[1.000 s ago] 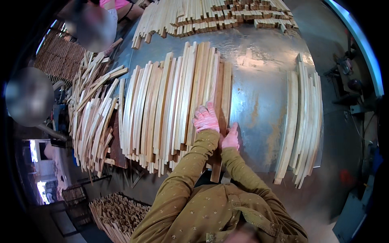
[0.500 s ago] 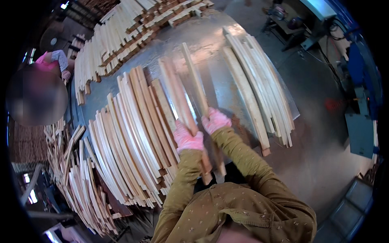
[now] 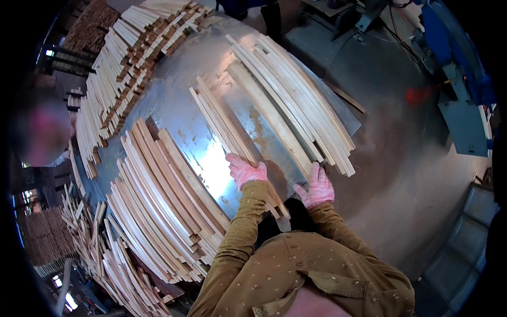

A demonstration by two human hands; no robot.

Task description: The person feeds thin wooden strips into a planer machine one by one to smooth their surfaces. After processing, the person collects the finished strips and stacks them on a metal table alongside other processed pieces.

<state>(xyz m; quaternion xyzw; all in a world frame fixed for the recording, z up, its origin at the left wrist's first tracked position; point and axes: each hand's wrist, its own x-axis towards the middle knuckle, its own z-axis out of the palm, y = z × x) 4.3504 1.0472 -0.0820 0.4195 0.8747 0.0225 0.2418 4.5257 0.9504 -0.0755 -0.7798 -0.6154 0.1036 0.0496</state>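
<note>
My left hand (image 3: 246,170), in a pink-and-white glove, is closed around a small bundle of long wooden strips (image 3: 219,119) lying side by side on the metal tabletop. Their near ends stick out past the table's edge beside my body. My right hand (image 3: 318,188), gloved alike, is at the near end of a wide pale board (image 3: 269,113), fingers and thumb apart. Whether it touches the board is hard to tell. Just right of that board lies a row of narrower strips (image 3: 311,100).
A broad row of strips (image 3: 158,195) covers the table's left side. Stacked wood (image 3: 121,79) stands at the far left, with loose offcuts (image 3: 111,259) below. Another person (image 3: 42,129) is at the left edge. Blue-grey machinery (image 3: 462,119) and a red coiled hose (image 3: 418,95) are at right.
My right hand has let go of its narrow strip and moved right to the wide board. Strips now lie together under my left hand. The whole view has turned.
</note>
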